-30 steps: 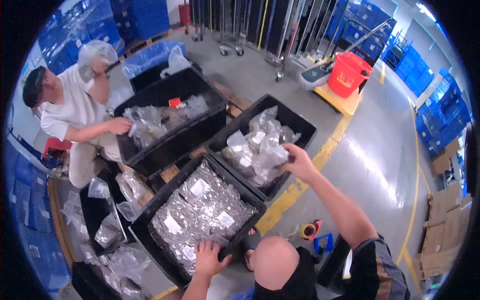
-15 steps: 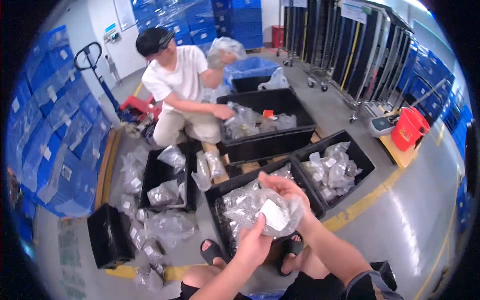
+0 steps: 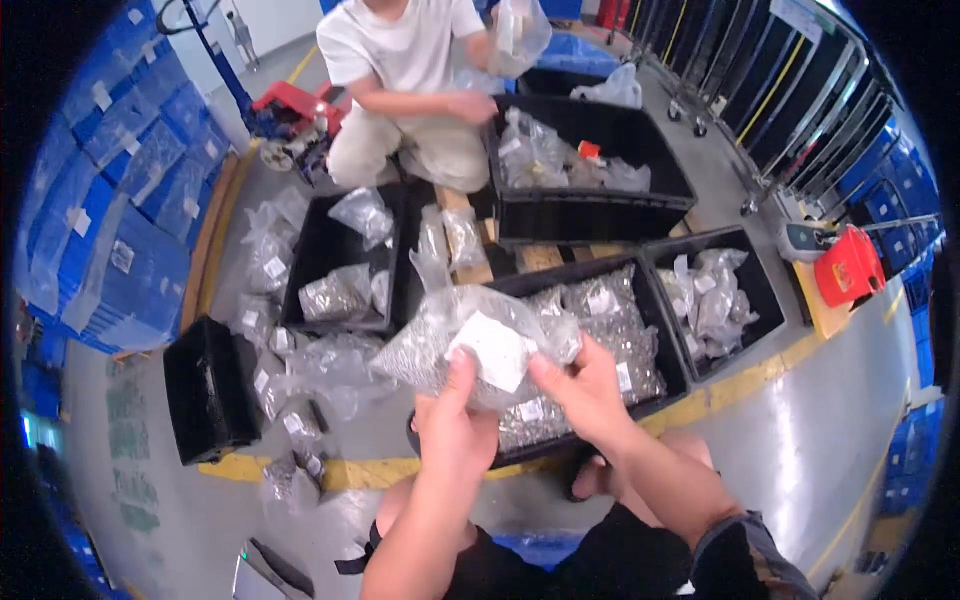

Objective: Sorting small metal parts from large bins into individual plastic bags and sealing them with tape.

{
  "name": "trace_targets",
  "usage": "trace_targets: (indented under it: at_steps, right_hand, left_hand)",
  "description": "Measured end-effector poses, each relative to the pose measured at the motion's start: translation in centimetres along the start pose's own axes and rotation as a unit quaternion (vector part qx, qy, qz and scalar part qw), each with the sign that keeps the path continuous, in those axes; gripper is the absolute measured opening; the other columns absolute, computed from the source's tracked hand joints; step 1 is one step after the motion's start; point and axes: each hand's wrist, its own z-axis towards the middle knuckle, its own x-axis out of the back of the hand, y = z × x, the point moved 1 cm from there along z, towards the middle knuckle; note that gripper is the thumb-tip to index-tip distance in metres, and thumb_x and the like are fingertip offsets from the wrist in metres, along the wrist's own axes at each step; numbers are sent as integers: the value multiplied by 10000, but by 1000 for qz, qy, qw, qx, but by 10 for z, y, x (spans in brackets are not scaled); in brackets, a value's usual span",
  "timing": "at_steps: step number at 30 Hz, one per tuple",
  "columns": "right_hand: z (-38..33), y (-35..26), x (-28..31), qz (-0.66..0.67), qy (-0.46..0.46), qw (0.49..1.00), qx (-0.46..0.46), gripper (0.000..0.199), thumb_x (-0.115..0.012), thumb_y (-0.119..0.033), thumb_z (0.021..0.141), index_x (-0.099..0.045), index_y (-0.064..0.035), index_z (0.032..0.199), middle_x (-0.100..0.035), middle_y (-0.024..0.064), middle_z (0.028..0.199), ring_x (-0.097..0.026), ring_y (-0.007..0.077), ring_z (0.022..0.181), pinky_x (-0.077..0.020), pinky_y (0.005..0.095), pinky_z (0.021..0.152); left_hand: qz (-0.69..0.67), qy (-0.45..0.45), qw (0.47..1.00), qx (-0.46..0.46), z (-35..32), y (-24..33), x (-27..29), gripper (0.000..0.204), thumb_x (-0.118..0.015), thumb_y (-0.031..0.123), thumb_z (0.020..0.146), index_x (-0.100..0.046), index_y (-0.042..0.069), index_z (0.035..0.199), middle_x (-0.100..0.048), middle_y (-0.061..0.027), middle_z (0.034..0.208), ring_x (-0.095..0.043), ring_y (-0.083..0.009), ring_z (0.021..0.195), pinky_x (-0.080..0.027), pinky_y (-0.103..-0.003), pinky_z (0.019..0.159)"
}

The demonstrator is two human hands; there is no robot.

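Down by the person's knees, both bare hands are up in front of the chest with a clear plastic bag (image 3: 470, 335) of small silvery parts between them. The left hand (image 3: 452, 425) has its grip closed on the bag's lower edge, thumb pressing up beside the white label (image 3: 497, 350). The right hand (image 3: 585, 390) pinches the bag from the right, fingers shut on the plastic just beside that label. The bag lies directly above and ahead of both hands, its long axis running left to right, with the bulk sagging out to the person's left; the left hand sits more squarely under the weight, the right nearer the label.

Just beyond it, on the floor, sits a black bin (image 3: 672, 375) heaped with similar bags, and a second black bin (image 3: 765, 285) to its right, partly filled. To the left a smaller black tray (image 3: 305, 260) holds a few bags, with more loose ones scattered on the concrete around it.

Farther off, a co-worker in a white shirt (image 3: 400, 45) crouches by another black bin (image 3: 600, 215), lifting a bag. A red container (image 3: 848, 268) stands at the far right.
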Motion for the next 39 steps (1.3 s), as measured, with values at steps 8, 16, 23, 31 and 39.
trace_targets:
  at_steps: [8, 16, 23, 31, 39]
  right_hand:
    - [-4, 0, 17, 29, 12, 999, -32, 374, -699, -304, 898, -652, 25, 1070, -687, 46, 990, -593, 92, 883, -477, 269, 793]
    - [-3, 7, 32, 87, 25, 995, -29, 379, -683, -277, 910, -636, 36, 1119, -681, 76, 1041, -612, 125, 919, -475, 310, 844]
    - [-5, 1, 38, 85, 49, 995, -24, 346, -645, -307, 940, -669, 16, 1062, -673, 8, 908, -567, 50, 794, -476, 240, 710]
    - [-5, 13, 50, 109, 53, 990, -67, 340, -619, -274, 947, -637, 36, 1087, -682, 110, 1031, -640, 160, 914, -505, 318, 776]
    - [-9, 0, 45, 200, -23, 963, -179, 394, -592, -251, 915, -597, 70, 1143, -684, 170, 1010, -672, 237, 831, -532, 364, 710]
  left_hand:
    - [-69, -38, 996, 30, -3, 0, -6, 567, -388, 459, 1015, -399, 23, 1377, -512, -95, 1363, -491, -250, 1259, -351, -435, 1076]
    - [-27, -50, 998, 22, -2, -10, -16, 653, -370, 541, 989, -359, 40, 1408, -475, -85, 1401, -451, -246, 1298, -339, -434, 1087]
    - [11, -56, 998, 14, 1, -20, -19, 740, -390, 609, 948, -351, 33, 1411, -459, -98, 1409, -435, -256, 1307, -329, -441, 1096]
    - [-23, -47, 998, 28, 9, -29, -13, 684, -445, 537, 961, -345, 31, 1411, -462, -112, 1397, -429, -270, 1308, -330, -456, 1095]
    - [2, -33, 999, -8, 23, -10, -13, 480, -606, 47, 878, -445, -9, 1327, -575, -159, 1243, -578, -269, 1144, -459, -421, 990]
